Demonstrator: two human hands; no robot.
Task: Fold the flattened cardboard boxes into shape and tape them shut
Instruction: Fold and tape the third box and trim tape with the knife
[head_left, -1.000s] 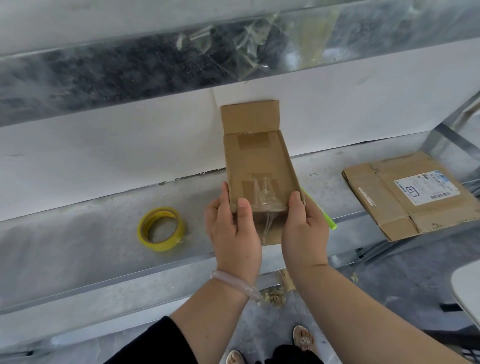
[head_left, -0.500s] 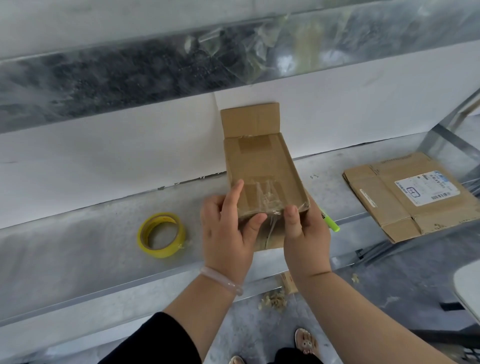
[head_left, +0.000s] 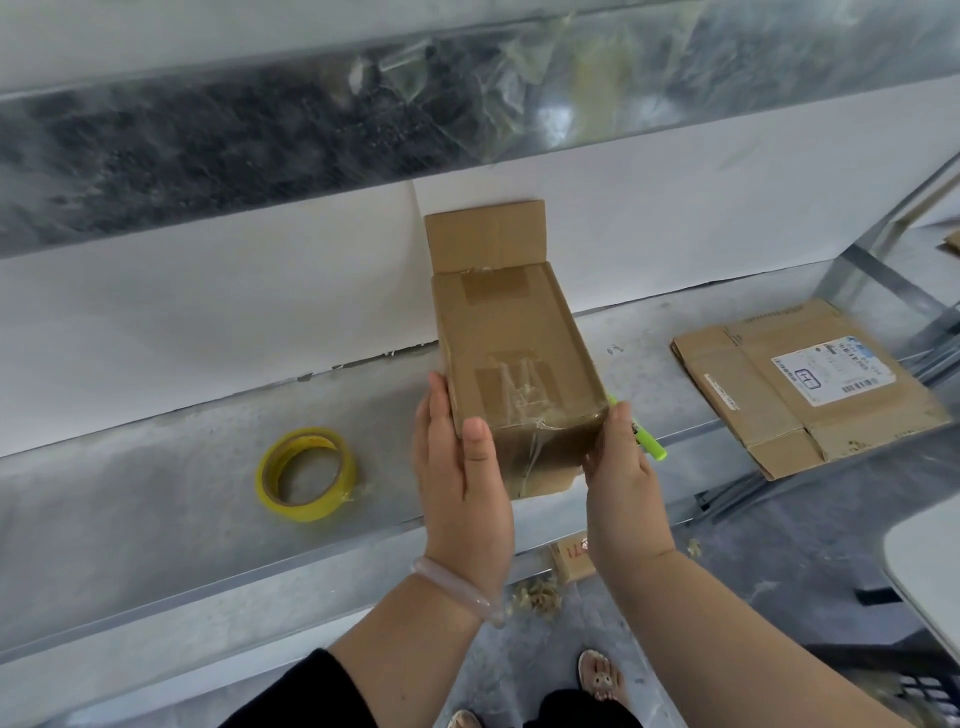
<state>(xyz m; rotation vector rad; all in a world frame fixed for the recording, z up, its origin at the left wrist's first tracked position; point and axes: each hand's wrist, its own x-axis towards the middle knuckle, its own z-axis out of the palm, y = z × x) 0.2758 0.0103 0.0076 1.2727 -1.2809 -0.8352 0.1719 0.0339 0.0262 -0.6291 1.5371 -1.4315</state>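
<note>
– Both hands clasp the cardboard box. Which surfaces make contact?

– Left hand: fingers laid along the left wall, thumb hooked over the near top edge. Right hand: closed round the near right corner, thumb up the side, its fingers hidden behind the box. A pale bracelet circles the left wrist.

– Where does the box lie?

– Between the two hands, over the front part of the metal shelf, near end towards the camera. Whether its base touches the shelf cannot be told. The far flap stands open and upright in front of the white wall panel. Clear tape crosses the top and runs down the near face, and two brown tape patches show on the top.

– And on the shelf around it?

– A yellow tape roll lies flat to the left, apart from the left hand. A green marker lies just behind the right hand, partly hidden by it. To the right, well apart, lies a flattened box bearing a white label, its near corner past the shelf's front edge.

– The room beyond?

– Above the white panel runs a band of grey reflective sheeting with crumpled clear film. Below the shelf edge, the grey floor carries a cardboard scrap and shavings. A sandalled foot shows at the bottom, and a white tabletop corner at the right.
</note>
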